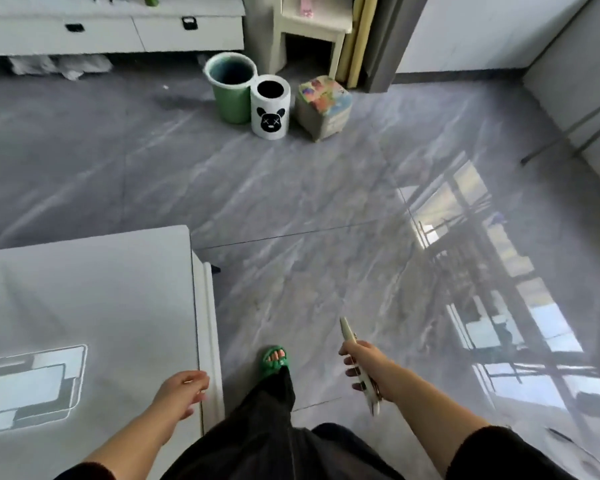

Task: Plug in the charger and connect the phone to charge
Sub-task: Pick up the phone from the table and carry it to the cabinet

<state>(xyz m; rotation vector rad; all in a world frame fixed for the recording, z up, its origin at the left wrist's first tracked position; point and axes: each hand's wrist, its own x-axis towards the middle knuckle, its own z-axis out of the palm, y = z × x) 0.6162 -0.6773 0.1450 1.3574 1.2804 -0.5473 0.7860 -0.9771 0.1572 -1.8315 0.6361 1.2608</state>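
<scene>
Pale, slim phone point(358, 365) gripped in the right hand point(364, 363).
Seen edge-on, it runs lengthwise through the fist, one end poking out beyond the thumb, the other past the little finger, fingers wrapped round its middle.

Green bin point(231, 88) touches panda bin point(270, 107) beside patterned stool point(323, 105).

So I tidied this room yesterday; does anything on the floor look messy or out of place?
Mostly tidy. One thing stands out: crumpled whitish stuff is stuffed under the white cabinet at the far left, spilling onto the floor. The green bin, panda bin and patchwork stool stand upright together.
</scene>
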